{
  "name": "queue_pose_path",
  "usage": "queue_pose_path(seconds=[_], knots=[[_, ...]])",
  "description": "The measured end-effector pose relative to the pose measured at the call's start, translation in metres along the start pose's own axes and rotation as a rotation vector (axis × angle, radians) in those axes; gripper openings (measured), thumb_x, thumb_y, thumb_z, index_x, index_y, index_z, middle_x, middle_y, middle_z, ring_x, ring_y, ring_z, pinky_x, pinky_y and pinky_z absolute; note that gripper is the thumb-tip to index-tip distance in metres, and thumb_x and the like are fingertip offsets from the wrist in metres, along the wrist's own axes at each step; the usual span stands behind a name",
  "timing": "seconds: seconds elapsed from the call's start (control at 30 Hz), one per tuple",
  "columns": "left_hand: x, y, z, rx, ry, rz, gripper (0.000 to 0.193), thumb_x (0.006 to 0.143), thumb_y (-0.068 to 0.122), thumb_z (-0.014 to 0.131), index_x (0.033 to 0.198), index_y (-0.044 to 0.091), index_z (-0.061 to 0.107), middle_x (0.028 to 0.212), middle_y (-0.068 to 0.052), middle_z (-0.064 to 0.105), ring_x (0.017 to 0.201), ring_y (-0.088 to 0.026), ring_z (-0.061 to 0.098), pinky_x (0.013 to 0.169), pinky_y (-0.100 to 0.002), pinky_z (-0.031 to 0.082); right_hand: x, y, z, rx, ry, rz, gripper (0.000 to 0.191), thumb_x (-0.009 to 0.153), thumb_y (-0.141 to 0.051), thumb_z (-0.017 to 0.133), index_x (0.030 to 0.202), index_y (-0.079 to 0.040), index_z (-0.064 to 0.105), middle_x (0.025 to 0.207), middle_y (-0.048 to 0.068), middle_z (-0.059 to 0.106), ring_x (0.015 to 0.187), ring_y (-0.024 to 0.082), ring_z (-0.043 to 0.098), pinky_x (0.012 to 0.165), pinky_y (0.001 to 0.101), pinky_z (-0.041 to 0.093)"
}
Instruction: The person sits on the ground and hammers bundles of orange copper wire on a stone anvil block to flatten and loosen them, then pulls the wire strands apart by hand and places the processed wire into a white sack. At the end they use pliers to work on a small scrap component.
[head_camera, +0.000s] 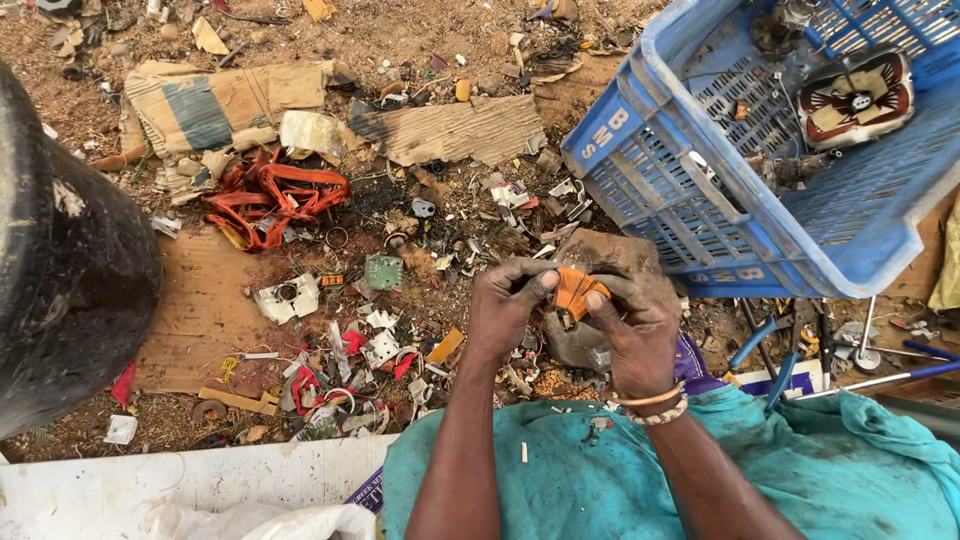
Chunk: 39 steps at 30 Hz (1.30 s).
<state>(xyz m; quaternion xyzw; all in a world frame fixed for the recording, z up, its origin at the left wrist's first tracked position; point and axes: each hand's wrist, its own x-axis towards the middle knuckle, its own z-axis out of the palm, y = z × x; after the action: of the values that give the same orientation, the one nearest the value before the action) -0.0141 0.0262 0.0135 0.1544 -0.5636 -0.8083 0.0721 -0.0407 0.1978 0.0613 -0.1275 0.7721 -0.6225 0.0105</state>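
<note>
Lap cloth: teal fabric (620, 480) spreads under both forearms, nearest the viewer, dusty and specked with small bits.
Left hand: left hand (503, 312) is raised over the ground, its thumb and fingers (543, 284) pinched narrow on the left edge of a small orange part.
Right hand: right hand (637, 330) meets the left, its fingers (597, 299) closed on the right edge of the same part; beaded bracelets (655, 405) circle its wrist.
Held thing: orange part (573, 292), ribbed and small, is gripped between the fingertips of both hands, above a brown stone-like lump (610, 255) on the ground.
Left of the fingers: a green circuit board (383, 271), white plastic pieces (288, 298) and mixed broken scrap are scattered on the dirt; farther out lies a tangle of orange strap (275, 195) on torn cardboard (205, 105).
Far left of the fingers: a large dark rounded object (70, 260), blurred, fills the edge of the view.
Above and right of the fingers: a blue plastic crate (760, 150), tipped, holds a red and white motor part (857, 98).
Right of the fingers: blue-handled pliers (765, 350) and other blue-handled tools (900, 378) rest on the ground.
</note>
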Motion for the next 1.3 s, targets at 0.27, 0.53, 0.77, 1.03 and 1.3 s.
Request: queue_pose_path(seconds=[0.27, 0.53, 0.77, 1.03, 1.3], knots=[[0.002, -0.023, 0.001, -0.445, 0.161, -0.026, 0.012, 0.093, 0.009, 0.076, 0.102, 0.001, 0.073, 0.094, -0.004, 0.075, 0.083, -0.012, 0.066, 0.08, -0.028, 0.055, -0.027, 0.015, 0.014, 0.597, 0.155, 0.329, 0.019, 0.093, -0.001, 0.074, 0.11, 0.004, 0.067, 0.105, 0.013, 0.074, 0.091, 0.02, 0.072, 0.082, 0.0384, 0.065], [-0.013, 0.024, 0.002, -0.184, -0.07, 0.104, 0.031, 0.085, 0.021, 0.076, 0.11, 0.005, 0.066, 0.104, -0.002, 0.072, 0.091, -0.01, 0.066, 0.078, -0.03, 0.058, -0.009, -0.011, 0.006, 0.234, 0.082, 0.198, 0.049, 0.084, 0.009, 0.074, 0.128, 0.001, 0.054, 0.114, 0.016, 0.073, 0.102, 0.021, 0.073, 0.08, 0.0337, 0.064], [-0.01, 0.009, 0.014, -0.158, -0.079, -0.02, 0.024, 0.089, 0.01, 0.083, 0.106, 0.001, 0.068, 0.087, -0.004, 0.069, 0.072, -0.008, 0.06, 0.062, -0.022, 0.052, -0.014, -0.012, -0.002, 0.257, 0.052, 0.126, 0.058, 0.086, 0.01, 0.075, 0.134, 0.0, 0.045, 0.113, 0.018, 0.074, 0.103, 0.023, 0.075, 0.081, 0.0316, 0.065], [-0.005, -0.006, 0.013, -0.392, 0.1, -0.013, 0.021, 0.087, 0.011, 0.081, 0.099, 0.005, 0.065, 0.087, -0.001, 0.071, 0.075, -0.007, 0.067, 0.065, -0.024, 0.058, -0.043, 0.001, 0.006, 0.059, 0.055, 0.214, 0.042, 0.086, 0.005, 0.078, 0.123, 0.001, 0.06, 0.102, 0.015, 0.074, 0.092, 0.018, 0.073, 0.079, 0.029, 0.062], [-0.009, -0.001, 0.011, -0.25, 0.063, 0.006, 0.02, 0.09, 0.015, 0.081, 0.097, 0.007, 0.064, 0.081, -0.002, 0.068, 0.067, -0.008, 0.064, 0.057, -0.025, 0.054, -0.031, 0.01, -0.005, -0.047, -0.01, 0.322, 0.033, 0.093, -0.007, 0.079, 0.122, 0.005, 0.072, 0.105, 0.014, 0.078, 0.089, 0.017, 0.071, 0.077, 0.0294, 0.058]])
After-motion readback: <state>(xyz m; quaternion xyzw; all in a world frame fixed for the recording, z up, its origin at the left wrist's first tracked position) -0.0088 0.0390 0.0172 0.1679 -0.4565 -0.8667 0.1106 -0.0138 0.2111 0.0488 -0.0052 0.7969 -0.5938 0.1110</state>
